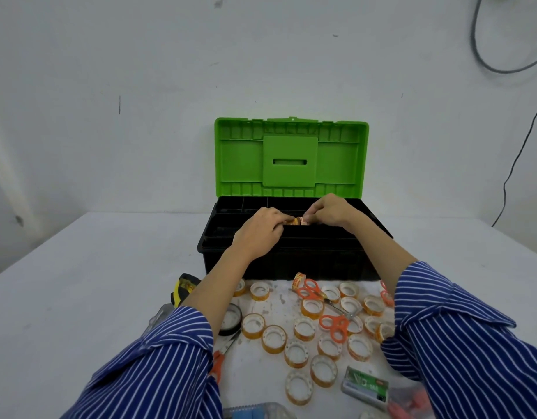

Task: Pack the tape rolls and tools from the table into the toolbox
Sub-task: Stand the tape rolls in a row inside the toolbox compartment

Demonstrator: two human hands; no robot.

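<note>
Tape roll (300,221) over toolbox (291,261), both your hands pinching it.
Left hand (259,230) and right hand (327,211) grasp its rim; likely light, stiff, slick — hold outer edges.

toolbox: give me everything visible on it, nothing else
The toolbox sits on the white table, lid open and upright: bright green ribbed plastic with a slotted square panel. The base is black plastic, with a compartmented tray on top. The left hand and right hand hold tape rolls over the tray. More rolls lie before its front wall.
</note>
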